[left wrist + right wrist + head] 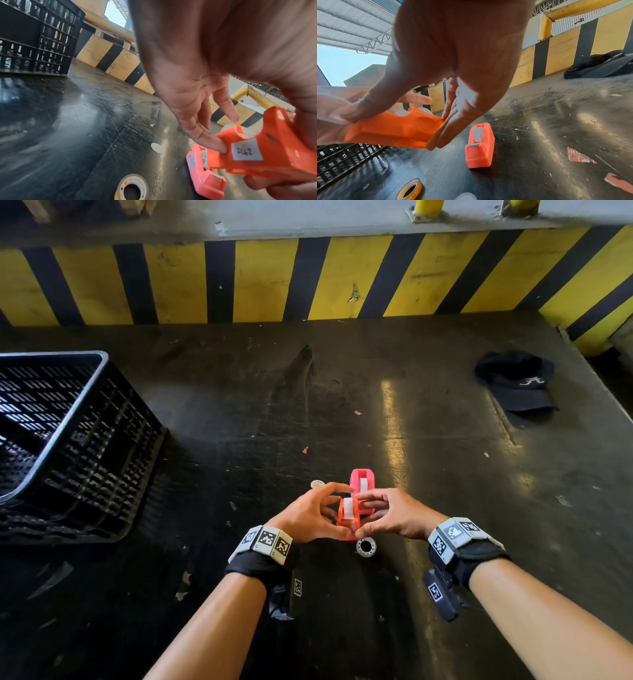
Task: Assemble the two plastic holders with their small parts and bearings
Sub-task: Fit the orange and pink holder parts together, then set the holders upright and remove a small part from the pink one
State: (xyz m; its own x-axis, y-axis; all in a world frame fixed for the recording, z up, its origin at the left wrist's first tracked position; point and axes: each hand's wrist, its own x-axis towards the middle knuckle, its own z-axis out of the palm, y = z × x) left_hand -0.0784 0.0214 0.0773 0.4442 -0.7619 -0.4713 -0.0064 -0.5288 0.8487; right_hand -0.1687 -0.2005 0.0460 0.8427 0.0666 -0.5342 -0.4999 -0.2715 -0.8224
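Note:
Both hands hold an orange holder just above the dark table. A white roll sits in its slot, and a label reading 2262 is on its side. My left hand pinches it between thumb and fingers from the left. My right hand pinches it from the right, thumb on the near end. The pink holder stands on the table just behind, with a white roll in it. A loose ring-shaped roll lies on the table near my right thumb. A small pale disc lies left of the pink holder.
A black slatted crate stands at the left. A black cap lies at the far right. A yellow and black striped wall closes off the back of the table. Small red scraps lie beyond the holders.

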